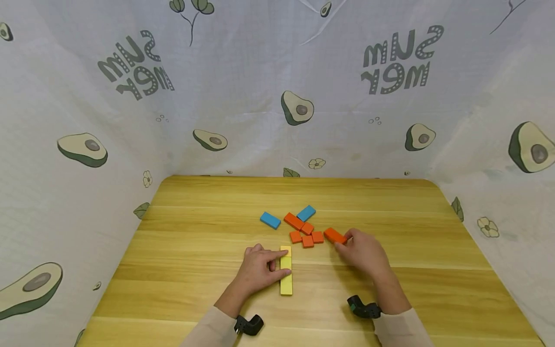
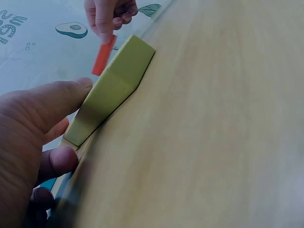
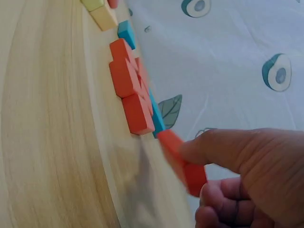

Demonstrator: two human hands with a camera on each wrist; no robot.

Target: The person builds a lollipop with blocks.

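Note:
Near the table's middle, a long yellow block (image 1: 286, 283) and a small yellow-orange block (image 1: 285, 249) lie end to end in an upright line in the head view. My left hand (image 1: 260, 268) reaches in from their left, the straight index fingertip on the small block and the thumb touching the long one. In my right hand (image 1: 366, 250) an oblong orange block (image 1: 335, 235) is pinched between thumb and fingers, held up over the table in the right wrist view. Just left of it sits a cluster of orange blocks (image 3: 136, 114), several small squares and one oblong (image 1: 294, 221).
Two blue oblong blocks lie at the back, one left (image 1: 270, 220) of the orange cluster and one touching its far side (image 1: 306, 213). The wooden table (image 1: 191, 241) is backed and flanked by a white avocado-print cloth (image 1: 251, 96).

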